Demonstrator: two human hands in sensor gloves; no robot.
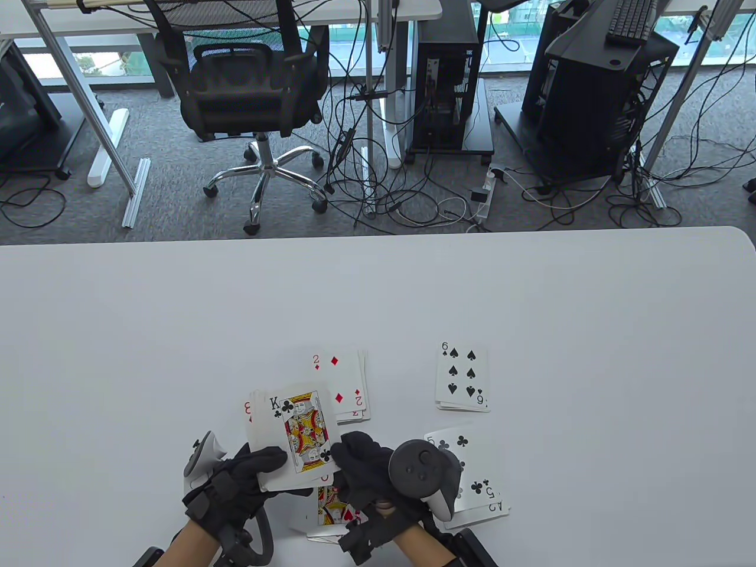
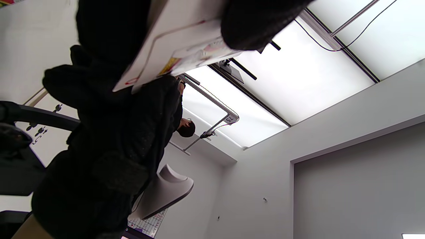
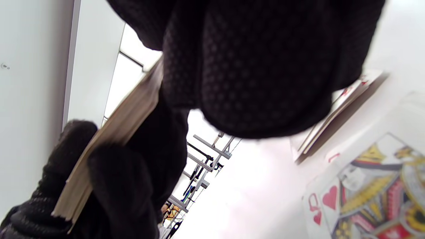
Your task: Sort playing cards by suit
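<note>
The left hand [image 1: 236, 478] grips the face-up deck [image 1: 277, 437] above the near table [image 1: 177, 331] edge, the right hand [image 1: 366, 466] pinches its top king of clubs [image 1: 301, 428], with the diamond pile [image 1: 348, 384], spade pile [image 1: 462, 378] and club pile [image 1: 481, 472] rightward.

Office, swivel chair [image 1: 254, 88], desks, computer towers [image 1: 446, 77], floor cables [image 1: 413, 201]

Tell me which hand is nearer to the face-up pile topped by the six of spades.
Right. The right hand sits below and left of the pile topped by the six of spades, apart from it. The left hand is farther left, gripping the held deck showing the king of clubs.
</note>
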